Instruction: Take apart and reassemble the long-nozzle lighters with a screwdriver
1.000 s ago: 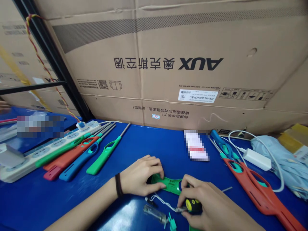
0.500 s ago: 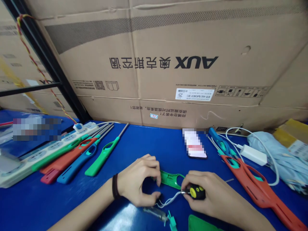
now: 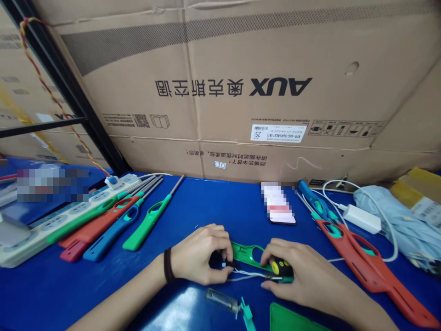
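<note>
My left hand (image 3: 201, 255) pinches a small black part (image 3: 231, 265) between thumb and fingertips. White wires (image 3: 250, 274) run from it toward my right hand (image 3: 303, 278). In the right fingers is a screwdriver (image 3: 281, 266) with a black and yellow handle; its shaft is mostly hidden. A slim metal piece (image 3: 274, 277) shows at the wire ends by the right thumb. Between the hands lies an open green lighter shell half (image 3: 245, 254), close to both hands' fingertips. Nearer me are a clear tube (image 3: 220, 299), a turquoise plastic piece (image 3: 247, 315) and another green shell piece (image 3: 292, 318).
Several long-nosed lighters, including a green one (image 3: 146, 225), lie left beside a white power strip (image 3: 79, 211). Red lighters (image 3: 365, 262) lie right, near a white adapter (image 3: 362, 219) and pale blue cloth (image 3: 382, 220). A phone (image 3: 278, 202) lies before the cardboard (image 3: 220, 55).
The black part shows more clearly in my left fingers. My right fingers have spread a little around the screwdriver, whose handle has shifted up slightly. The wires now lie straighter between the hands.
</note>
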{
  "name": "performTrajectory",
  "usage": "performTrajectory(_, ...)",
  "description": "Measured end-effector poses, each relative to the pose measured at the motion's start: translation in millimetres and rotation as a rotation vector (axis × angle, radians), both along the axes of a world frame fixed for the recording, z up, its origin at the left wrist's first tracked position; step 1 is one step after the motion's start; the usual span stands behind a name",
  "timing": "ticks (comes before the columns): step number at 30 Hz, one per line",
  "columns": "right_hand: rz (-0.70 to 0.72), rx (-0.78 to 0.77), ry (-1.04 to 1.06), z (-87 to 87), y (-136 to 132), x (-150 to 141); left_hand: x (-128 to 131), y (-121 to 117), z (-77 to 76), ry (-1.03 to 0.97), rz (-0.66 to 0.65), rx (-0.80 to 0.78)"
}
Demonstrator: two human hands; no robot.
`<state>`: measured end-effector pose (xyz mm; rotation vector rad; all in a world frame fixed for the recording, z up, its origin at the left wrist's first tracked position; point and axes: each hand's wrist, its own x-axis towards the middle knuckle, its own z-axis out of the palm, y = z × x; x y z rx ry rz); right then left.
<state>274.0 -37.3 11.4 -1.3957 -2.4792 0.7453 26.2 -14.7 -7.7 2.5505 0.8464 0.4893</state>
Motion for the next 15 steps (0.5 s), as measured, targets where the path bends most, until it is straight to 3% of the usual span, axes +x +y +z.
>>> performTrajectory(9, 0.206, -0.082, 0.032, -10.0, -25.2, -25.3, 1.3, 0.5, -0.6, -0.094, -0.021, -0.041)
performTrajectory(15, 0.137, -0.136, -0.020, -7.0, -20.2, -25.4, 2.0, -1.0, 3.4, -0.095, -0.013, -0.082)
